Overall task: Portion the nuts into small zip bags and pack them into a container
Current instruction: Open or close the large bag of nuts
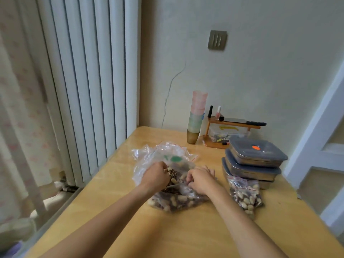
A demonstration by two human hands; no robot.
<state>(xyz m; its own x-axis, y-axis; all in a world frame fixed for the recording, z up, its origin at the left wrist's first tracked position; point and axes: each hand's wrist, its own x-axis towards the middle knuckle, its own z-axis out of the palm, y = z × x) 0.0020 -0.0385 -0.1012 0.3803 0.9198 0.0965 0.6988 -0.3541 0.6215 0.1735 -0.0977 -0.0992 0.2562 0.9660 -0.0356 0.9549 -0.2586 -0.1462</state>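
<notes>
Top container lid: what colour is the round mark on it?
Orange, on the grey lid of the top container in the stack; the head view shows it.

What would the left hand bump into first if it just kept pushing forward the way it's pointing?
Probably the mixed nuts right at its fingertips: the left hand already reaches into the big clear bag. Beyond them comes the bag's crumpled far side; depth is hard to judge.

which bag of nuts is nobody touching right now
The small filled zip bag lying in front of the stacked containers; both hands work at the big open bag.
</notes>
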